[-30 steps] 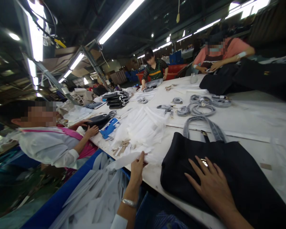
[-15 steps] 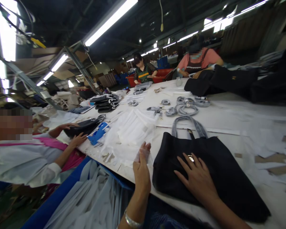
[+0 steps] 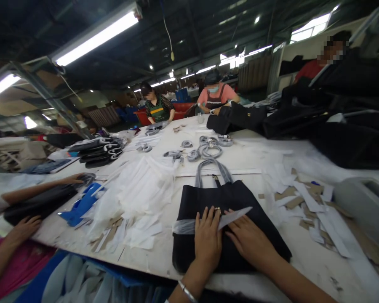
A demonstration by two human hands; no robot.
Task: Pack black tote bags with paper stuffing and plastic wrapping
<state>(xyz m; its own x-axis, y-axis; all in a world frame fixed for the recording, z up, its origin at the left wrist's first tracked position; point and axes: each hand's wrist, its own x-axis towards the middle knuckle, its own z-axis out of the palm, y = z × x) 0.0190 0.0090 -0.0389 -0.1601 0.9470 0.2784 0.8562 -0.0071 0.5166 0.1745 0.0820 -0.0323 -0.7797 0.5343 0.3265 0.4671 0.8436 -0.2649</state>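
A black handbag point(image 3: 189, 202) lies flat on the white table in front of me, its grey wrapped handles point(image 3: 213, 163) pointing away. Across its front runs a translucent white strip point(image 3: 185, 226). My left hand point(image 3: 208, 235) rests on the strip and bag, fingers extended, below the small gold clasp point(image 3: 217, 210). Beside it, my right hand point(image 3: 249, 237) lies spread on the bag, its fingertips at the strip's right part. A silver bracelet is on my left wrist.
Thin white sheets point(image 3: 145, 185) are piled left of the bag. Coiled grey straps point(image 3: 210, 149) lie beyond it. Paper and cardboard scraps point(image 3: 316, 206) are at right. A co-worker's hands touch another black bag point(image 3: 41, 204) at left; other people sit across the table.
My left hand has moved from beside the bag onto its front, and a translucent strip now lies there. My right hand stays on the bag. The view has turned right.
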